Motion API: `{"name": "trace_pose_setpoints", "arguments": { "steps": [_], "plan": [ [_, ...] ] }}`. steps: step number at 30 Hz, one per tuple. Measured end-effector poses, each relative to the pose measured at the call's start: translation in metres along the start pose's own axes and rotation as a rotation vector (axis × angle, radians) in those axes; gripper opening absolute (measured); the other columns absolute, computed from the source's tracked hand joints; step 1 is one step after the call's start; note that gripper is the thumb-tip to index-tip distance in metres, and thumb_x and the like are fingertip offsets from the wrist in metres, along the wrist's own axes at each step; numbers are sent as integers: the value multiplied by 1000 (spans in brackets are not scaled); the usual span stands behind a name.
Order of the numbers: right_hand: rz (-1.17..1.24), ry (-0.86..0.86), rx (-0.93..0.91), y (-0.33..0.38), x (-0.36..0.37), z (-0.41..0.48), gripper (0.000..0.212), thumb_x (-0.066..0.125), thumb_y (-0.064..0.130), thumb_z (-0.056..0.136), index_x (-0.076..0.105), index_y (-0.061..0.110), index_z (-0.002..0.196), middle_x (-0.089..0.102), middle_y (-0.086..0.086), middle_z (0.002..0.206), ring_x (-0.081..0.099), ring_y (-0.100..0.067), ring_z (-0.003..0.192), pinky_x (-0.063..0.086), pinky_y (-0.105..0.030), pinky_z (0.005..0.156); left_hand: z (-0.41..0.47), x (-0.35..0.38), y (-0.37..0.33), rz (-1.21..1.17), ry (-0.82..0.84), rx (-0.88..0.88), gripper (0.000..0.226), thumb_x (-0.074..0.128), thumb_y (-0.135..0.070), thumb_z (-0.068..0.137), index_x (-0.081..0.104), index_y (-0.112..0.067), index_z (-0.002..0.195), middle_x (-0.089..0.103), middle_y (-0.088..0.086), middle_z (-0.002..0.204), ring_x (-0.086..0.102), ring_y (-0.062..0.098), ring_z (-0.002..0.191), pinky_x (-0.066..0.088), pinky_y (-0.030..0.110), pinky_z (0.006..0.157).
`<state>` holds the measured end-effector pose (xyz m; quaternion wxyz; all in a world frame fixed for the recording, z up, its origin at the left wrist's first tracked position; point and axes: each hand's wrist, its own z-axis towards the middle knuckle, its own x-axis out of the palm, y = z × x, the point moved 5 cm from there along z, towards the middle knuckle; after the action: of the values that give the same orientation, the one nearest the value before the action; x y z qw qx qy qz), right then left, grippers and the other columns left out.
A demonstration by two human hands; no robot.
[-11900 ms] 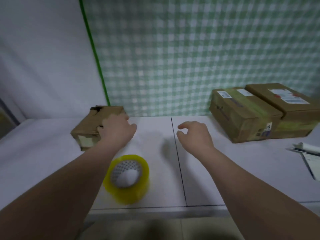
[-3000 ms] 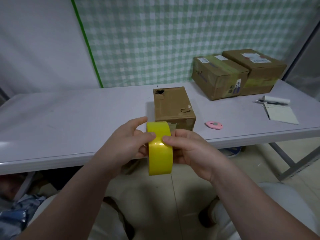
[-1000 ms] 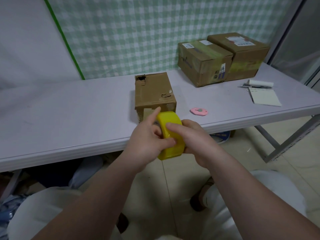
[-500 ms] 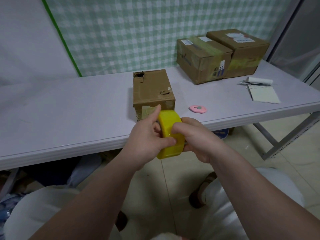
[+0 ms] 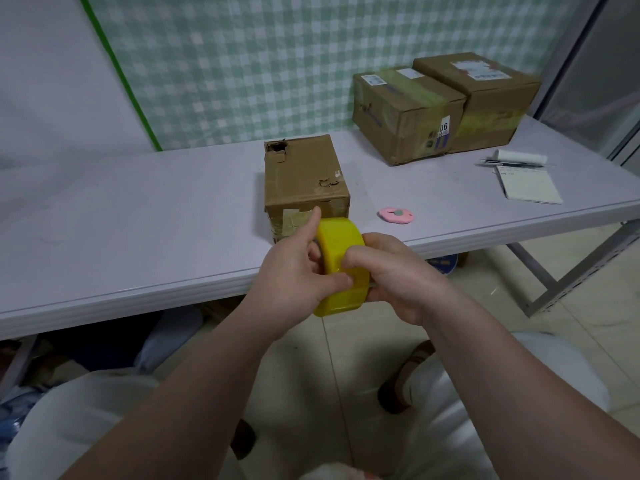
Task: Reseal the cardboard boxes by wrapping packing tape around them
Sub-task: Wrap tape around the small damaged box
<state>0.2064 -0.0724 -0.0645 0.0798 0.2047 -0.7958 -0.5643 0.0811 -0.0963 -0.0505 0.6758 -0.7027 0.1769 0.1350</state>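
Yellow tape roll (image 5: 341,244) clasped in left hand (image 5: 294,277) and right hand (image 5: 398,275) in front of the torn box (image 5: 301,171), thumbs seemingly seeking its end (none lifted yet); peeling comes next

Table (image 5: 138,220): 3 boxes (image 5: 304,174), pink cutter (image 5: 396,215), notepad (image 5: 530,183), pen (image 5: 512,163).
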Motion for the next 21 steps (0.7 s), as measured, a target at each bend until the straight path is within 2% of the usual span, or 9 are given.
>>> {"name": "trace_pose_setpoints", "arguments": {
  "steps": [8, 10, 12, 14, 16, 18, 21],
  "plan": [
    [-21, -3, -10, 0, 2, -2, 31, 56, 12, 82, 57, 9, 113, 62, -18, 107, 62, -32, 102, 53, -52, 91, -1, -1, 2, 11, -8, 1, 103, 79, -17, 74, 11, -34, 150, 62, 2, 100, 64, 16, 96, 53, 44, 88],
    [24, 8, -8, 0, 1, -4, 37, 57, 12, 76, 58, 6, 113, 62, -18, 103, 62, -32, 98, 55, -49, 89, -2, -2, 1, 18, -11, 8, 100, 78, -18, 75, 14, -34, 150, 61, 0, 101, 63, 14, 95, 53, 41, 88],
    [123, 47, -14, -1, 1, -5, 42, 57, 11, 73, 58, 1, 114, 63, -18, 102, 63, -29, 93, 55, -44, 85, -5, -4, -2, 90, -61, 64, 88, 76, -21, 77, 25, -35, 147, 59, -6, 102, 60, 8, 95, 52, 29, 86],
    [221, 69, -35, -2, 0, -6, 29, 56, 3, 84, 59, -2, 112, 65, -18, 100, 65, -28, 90, 56, -43, 82, -10, -10, -8, 232, -195, 178, 67, 75, -23, 79, 45, -34, 138, 52, -8, 107, 54, 6, 98, 44, 19, 85],
    [266, 60, -56, 0, 1, -8, 15, 55, 1, 91, 61, 2, 105, 69, -13, 91, 69, -25, 84, 59, -38, 75, -13, -16, -11, 338, -324, 271, 48, 75, -23, 79, 61, -29, 124, 43, -8, 112, 46, 9, 105, 42, 26, 91],
    [283, 54, -69, 2, 4, -9, 11, 56, 4, 92, 61, 4, 102, 70, -10, 87, 70, -23, 80, 60, -36, 71, -15, -18, -13, 413, -374, 324, 36, 74, -21, 80, 68, -23, 115, 46, -6, 114, 46, 16, 111, 44, 34, 90],
    [269, 32, -74, 5, 10, -8, 20, 58, 6, 91, 59, -1, 111, 67, -15, 93, 68, -27, 85, 59, -40, 77, -17, -20, -20, 511, -429, 369, 24, 71, -16, 81, 73, -16, 105, 60, -1, 112, 48, 21, 108, 34, 27, 85]
  ]
}}
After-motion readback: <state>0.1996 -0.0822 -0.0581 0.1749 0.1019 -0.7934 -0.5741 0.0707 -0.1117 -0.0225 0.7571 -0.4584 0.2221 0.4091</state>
